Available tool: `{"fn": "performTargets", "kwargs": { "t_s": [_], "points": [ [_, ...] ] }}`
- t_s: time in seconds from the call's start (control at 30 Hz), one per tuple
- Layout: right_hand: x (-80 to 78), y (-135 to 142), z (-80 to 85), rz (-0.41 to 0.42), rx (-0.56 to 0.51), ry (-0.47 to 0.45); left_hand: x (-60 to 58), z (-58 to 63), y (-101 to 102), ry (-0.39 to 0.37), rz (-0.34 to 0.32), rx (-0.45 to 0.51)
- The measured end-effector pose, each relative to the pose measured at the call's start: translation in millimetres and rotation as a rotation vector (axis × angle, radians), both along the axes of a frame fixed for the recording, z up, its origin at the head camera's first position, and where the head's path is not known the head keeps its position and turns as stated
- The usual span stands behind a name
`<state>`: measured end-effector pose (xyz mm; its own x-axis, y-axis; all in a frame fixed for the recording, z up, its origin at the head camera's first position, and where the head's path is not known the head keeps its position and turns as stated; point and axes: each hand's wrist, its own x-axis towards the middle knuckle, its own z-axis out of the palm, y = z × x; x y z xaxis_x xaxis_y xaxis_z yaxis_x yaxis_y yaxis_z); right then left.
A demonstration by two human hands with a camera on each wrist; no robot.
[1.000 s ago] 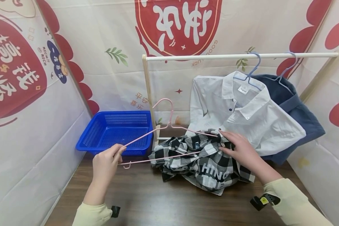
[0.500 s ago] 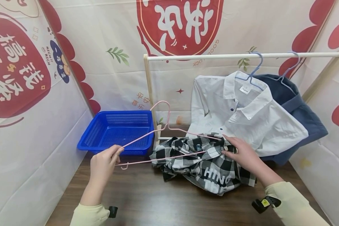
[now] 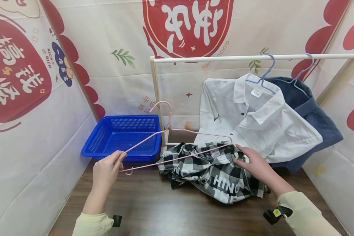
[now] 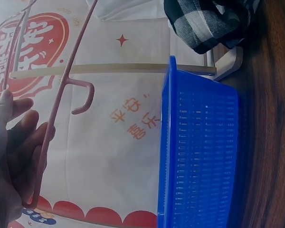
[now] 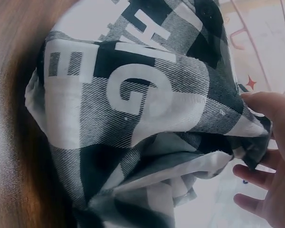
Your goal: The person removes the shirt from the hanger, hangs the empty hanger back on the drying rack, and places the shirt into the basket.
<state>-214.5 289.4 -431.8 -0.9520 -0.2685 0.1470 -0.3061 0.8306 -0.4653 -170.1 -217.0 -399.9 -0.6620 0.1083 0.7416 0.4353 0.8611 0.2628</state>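
Observation:
A pink wire hanger (image 3: 169,118) is held up by its left end in my left hand (image 3: 106,168), its hook upward. Its right end stands just above the neck of a crumpled black-and-white plaid shirt (image 3: 224,178), beside my right hand (image 3: 255,164). That hand pinches the shirt's cloth near the collar; the right wrist view shows thumb and fingers on either side of a bunched plaid edge (image 5: 254,142). White letters are printed on the shirt. In the left wrist view, my fingers curl round the hanger (image 4: 62,85) near its small side hook.
A blue plastic basket (image 3: 121,150) stands at the back left. Behind the shirt, a clothes rack (image 3: 200,60) bears a white shirt (image 3: 221,108) and a dark blue garment (image 3: 318,121) on blue hangers. Printed cloth walls enclose the wooden table (image 3: 165,213).
The hanger's right end, earlier partly hidden in the shirt's neck, has come up into view above it. Its hook has shifted left. My right hand keeps hold of the shirt.

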Motion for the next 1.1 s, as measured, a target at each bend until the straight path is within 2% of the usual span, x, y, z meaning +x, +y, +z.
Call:
{"fn": "performTargets", "kwargs": {
  "t_s": [0.13, 0.37, 0.6, 0.8, 0.9, 1.1],
  "points": [
    [2.7, -0.9, 4.8, -0.020, -0.021, 0.004, -1.0, 1.1, 1.0, -0.007, -0.005, 0.005],
    [11.9, -5.2, 24.5, -0.037, -0.139, 0.013, -1.9, 3.3, 7.8, -0.003, -0.031, 0.011],
    [18.8, -9.8, 35.8, 0.007, -0.236, 0.098, -4.5, 5.7, 18.8, -0.033, -0.068, 0.023],
    [26.5, -13.2, 38.4, 0.033, -0.224, 0.209, -5.0, 10.2, 26.6, -0.022, -0.103, 0.011],
    [32.0, -14.4, 38.0, -0.003, -0.208, 0.245, -5.8, 12.5, 30.8, -0.021, -0.109, -0.001],
    [45.3, -12.1, 34.5, -0.095, -0.212, 0.255, -7.8, 17.4, 39.9, -0.036, -0.139, 0.002]
  ]
}}
